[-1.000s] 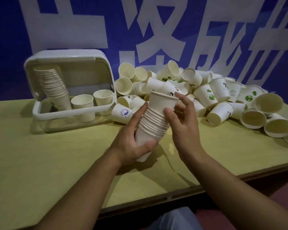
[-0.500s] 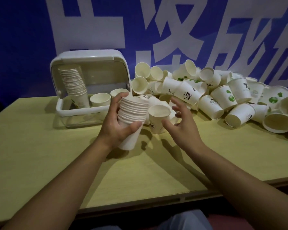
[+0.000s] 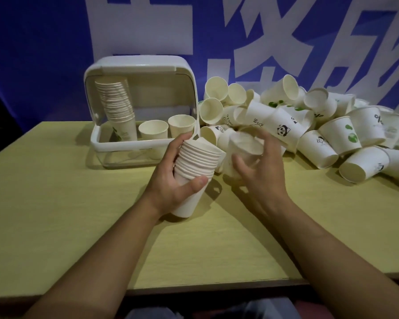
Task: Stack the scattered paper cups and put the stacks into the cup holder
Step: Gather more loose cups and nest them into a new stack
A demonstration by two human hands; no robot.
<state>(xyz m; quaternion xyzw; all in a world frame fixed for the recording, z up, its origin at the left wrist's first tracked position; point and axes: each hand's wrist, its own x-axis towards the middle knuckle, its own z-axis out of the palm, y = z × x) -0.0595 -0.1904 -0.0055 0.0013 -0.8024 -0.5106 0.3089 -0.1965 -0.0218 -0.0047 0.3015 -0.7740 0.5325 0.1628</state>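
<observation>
My left hand grips a stack of white paper cups, its bottom near the table. Just to its right, my right hand curls round a single paper cup, which is blurred. A heap of loose paper cups lies behind and to the right of both hands. The white cup holder stands open at the back left, with a tall leaning stack of cups and two single cups inside.
The yellow-green table runs left and toward me; its front edge is near my forearms. A blue banner with large white characters hangs behind the table.
My right hand has closed round a single cup and lifted it beside the stack. My left hand has kept the stack upright by the holder. The camera has panned left.
</observation>
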